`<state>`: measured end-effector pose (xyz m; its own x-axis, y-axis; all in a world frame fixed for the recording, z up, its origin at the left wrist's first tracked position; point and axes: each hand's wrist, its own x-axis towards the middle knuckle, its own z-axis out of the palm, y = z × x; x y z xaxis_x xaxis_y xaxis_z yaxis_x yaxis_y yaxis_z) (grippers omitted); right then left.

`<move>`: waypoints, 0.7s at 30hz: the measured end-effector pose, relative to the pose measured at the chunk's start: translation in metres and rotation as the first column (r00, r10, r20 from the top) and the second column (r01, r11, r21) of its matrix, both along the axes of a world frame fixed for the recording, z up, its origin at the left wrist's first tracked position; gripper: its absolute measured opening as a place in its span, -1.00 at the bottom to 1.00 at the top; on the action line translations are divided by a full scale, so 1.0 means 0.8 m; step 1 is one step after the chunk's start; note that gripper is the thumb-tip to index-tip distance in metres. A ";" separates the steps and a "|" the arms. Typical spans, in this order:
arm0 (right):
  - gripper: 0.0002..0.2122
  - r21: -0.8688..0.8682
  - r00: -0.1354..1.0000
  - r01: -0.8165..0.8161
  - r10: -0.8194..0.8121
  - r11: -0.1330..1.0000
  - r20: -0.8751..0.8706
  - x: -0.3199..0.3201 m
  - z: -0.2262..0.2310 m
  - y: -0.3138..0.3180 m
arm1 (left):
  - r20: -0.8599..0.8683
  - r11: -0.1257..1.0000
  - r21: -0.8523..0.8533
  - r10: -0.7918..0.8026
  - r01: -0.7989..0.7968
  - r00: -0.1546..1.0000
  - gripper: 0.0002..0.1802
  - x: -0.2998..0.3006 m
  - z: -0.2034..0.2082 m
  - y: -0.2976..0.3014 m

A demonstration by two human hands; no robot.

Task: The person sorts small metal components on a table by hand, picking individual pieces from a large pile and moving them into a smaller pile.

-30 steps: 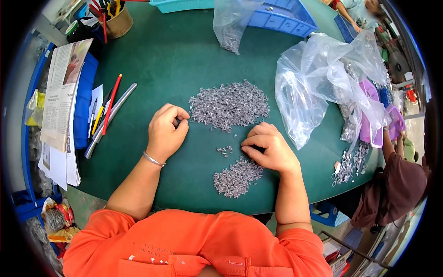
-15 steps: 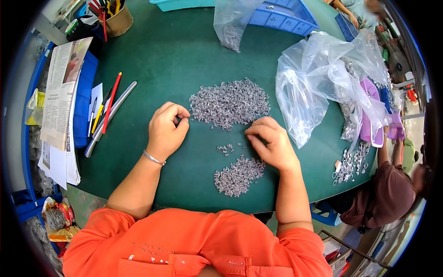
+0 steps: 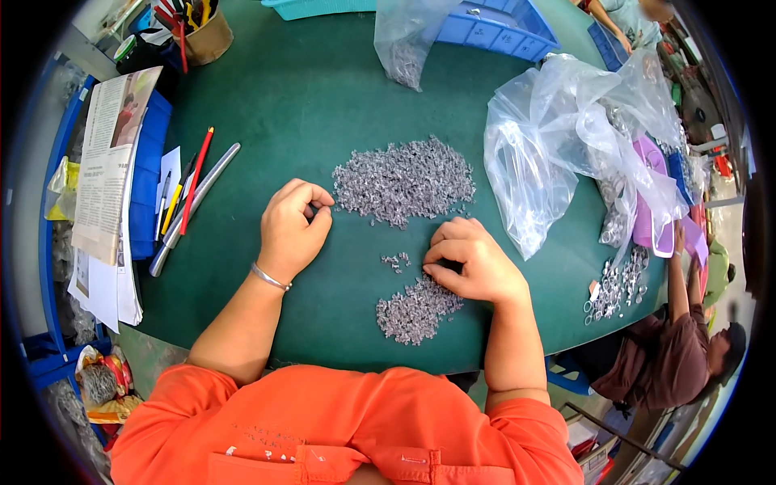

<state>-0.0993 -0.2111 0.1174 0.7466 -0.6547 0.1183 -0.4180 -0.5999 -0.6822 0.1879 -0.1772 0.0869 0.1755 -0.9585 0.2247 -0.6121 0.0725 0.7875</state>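
A large heap of tiny grey, partly see-through pieces point(image 3: 404, 179) lies in the middle of the green table. Nearer me is a smaller heap of the same kind point(image 3: 414, 314), with a few loose pieces point(image 3: 395, 262) just above it. My left hand point(image 3: 296, 217), a metal bangle point(image 3: 271, 276) at its wrist, rests at the large heap's left edge. Its fingers are curled, thumb and forefinger close together. My right hand point(image 3: 473, 257) is closed in a pinch beside the loose pieces, above the small heap. Whatever either hand holds is too small or hidden to make out.
Clear plastic bags point(image 3: 533, 162) lie at the right, near metal rings and fittings point(image 3: 616, 287). At the left are pens point(image 3: 196, 179) and newspaper point(image 3: 105, 162). A blue bin point(image 3: 505, 31) and a bag of pieces point(image 3: 406, 61) stand at the back. A co-worker point(image 3: 675, 356) sits at the right.
My right hand has moved slightly down and left, from below the large heap toward the loose pieces and the small heap. My left hand stays put. The co-worker at the right has shifted.
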 end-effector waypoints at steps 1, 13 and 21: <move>-0.91 0.004 1.000 0.010 -0.010 1.000 0.027 -0.001 0.001 0.000 | -0.007 1.000 -0.012 -0.007 0.007 1.000 -0.92 0.000 -0.001 -0.001; -0.92 -0.095 0.994 0.021 -0.011 0.995 0.104 0.020 -0.009 0.007 | -0.021 1.000 0.026 -0.001 0.001 1.000 -0.92 -0.002 0.004 -0.001; -0.90 -0.157 0.979 0.174 -0.154 0.972 0.134 0.018 -0.012 0.004 | 0.005 1.000 0.019 0.000 0.000 1.000 -0.92 -0.001 0.002 -0.001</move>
<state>-0.0853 -0.2080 0.1082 0.6042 -0.7305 0.3183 -0.4416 -0.6395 -0.6293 0.1871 -0.1779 0.0887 0.1745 -0.9627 0.2068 -0.6157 0.0572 0.7859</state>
